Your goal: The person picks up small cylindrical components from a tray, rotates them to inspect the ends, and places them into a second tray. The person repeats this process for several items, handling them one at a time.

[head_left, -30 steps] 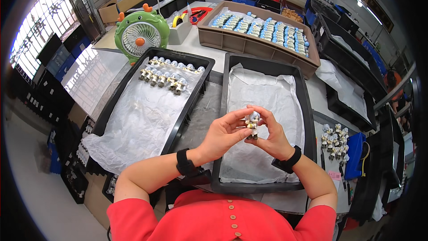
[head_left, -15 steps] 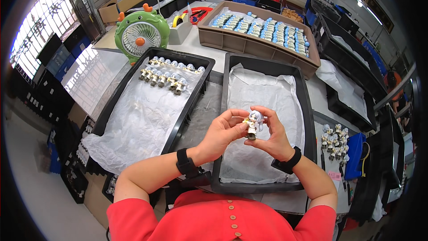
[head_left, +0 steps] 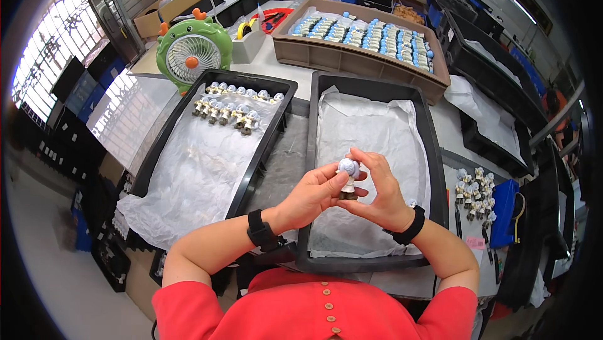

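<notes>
Above the right-hand black tray [head_left: 433, 183], I hold a small figurine [head_left: 347, 180] with pale lilac hair, a white coat and a dark base. It is upright with the back of its head toward me. My left hand [head_left: 312, 193] pinches its side between thumb and fingers. My right hand [head_left: 384, 194] curls round the other side, thumb by the base and fingers at the head. A small pale round thing [head_left: 411, 203] shows in part beside my right wrist. Several similar figurines [head_left: 229, 114] stand in rows in the left black tray [head_left: 151, 161].
A brown tray [head_left: 352, 63] of blue-and-white pieces lies at the back. A green fan [head_left: 193, 51] stands behind the left tray. More figurines [head_left: 475, 194], pens and a blue case [head_left: 504, 214] lie at right. White paper [head_left: 377, 132] lines the tray below my hands.
The figurine has been turned from its front to its back and lowered slightly to the left. Both hands have stayed close round it. The view has shifted slightly.
</notes>
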A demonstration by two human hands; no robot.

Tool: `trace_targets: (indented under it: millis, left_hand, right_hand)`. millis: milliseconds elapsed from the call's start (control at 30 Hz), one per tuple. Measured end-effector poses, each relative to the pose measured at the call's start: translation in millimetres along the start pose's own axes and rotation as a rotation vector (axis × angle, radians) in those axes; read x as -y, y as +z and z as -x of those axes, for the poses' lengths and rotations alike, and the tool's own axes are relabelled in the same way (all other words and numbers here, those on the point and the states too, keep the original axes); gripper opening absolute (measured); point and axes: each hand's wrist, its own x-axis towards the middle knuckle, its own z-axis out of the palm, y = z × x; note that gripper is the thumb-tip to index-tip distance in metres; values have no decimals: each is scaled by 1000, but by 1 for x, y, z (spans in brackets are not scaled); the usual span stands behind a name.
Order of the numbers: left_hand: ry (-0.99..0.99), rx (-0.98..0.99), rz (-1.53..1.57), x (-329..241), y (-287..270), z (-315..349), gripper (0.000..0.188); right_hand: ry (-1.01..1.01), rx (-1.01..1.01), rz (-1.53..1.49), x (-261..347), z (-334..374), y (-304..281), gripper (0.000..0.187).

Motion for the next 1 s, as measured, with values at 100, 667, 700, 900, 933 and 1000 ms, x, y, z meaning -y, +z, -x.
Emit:
trace_targets:
  millis: [100,667,700,900,933,1000]
  left_hand:
    - [-20,23,55,1,-2,0,48]
    - [-19,56,103,-1,-2,-1,51]
    - [-17,54,106,-1,-2,-1,50]
    - [-13,57,96,-2,-2,-1,53]
    - [-12,58,95,-2,-1,-1,54]
    - [-17,53,96,-2,-2,-1,54]
  right_hand:
    - [18,11,-14,-1,-1,-1,71]
    - [35,15,-19,-8,0,-3,74]
    - [28,13,-17,-9,1,-3,74]
    - [99,63,-43,-10,4,-3,84]
    - [106,63,-40,-10,4,-3,87]
    - [116,59,-69,-10,3,-3,89]
